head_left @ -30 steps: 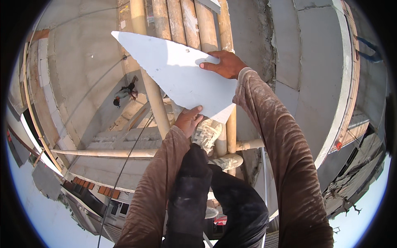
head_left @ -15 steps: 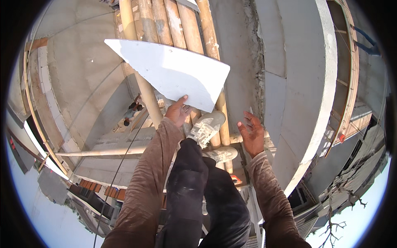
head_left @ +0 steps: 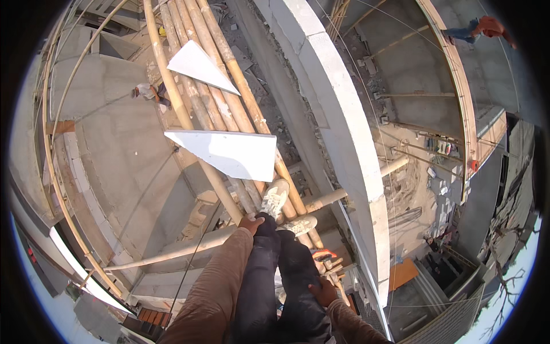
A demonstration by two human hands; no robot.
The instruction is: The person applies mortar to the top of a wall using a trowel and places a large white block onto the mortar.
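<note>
My left hand (head_left: pixel 252 223) rests against my left knee, just short of my shoe, with its fingers laid on the dark trouser cloth. Against the side of my other leg leans my right hand (head_left: pixel 325 292), also holding nothing, its fingers partly hidden. In front of my shoes, a white flat board (head_left: pixel 235 152) with a slanted, pointed end lies across the round wooden poles (head_left: pixel 226 109). A smaller triangular white board (head_left: pixel 200 66) lies farther along the same poles. Neither hand touches the boards.
A thick pale wall (head_left: pixel 349 126) runs along the right, with a drop to rubble-strewn ground beyond. A crosswise pole (head_left: pixel 189 250) passes near my feet. Far below on the left is a person (head_left: pixel 150 93); another person (head_left: pixel 481 30) is at the upper right. An orange-edged tool (head_left: pixel 323 253) lies by my right leg.
My left hand has let go of the near white board and come back to my knee. My right hand has dropped to my leg. The view has lifted, showing the second board.
</note>
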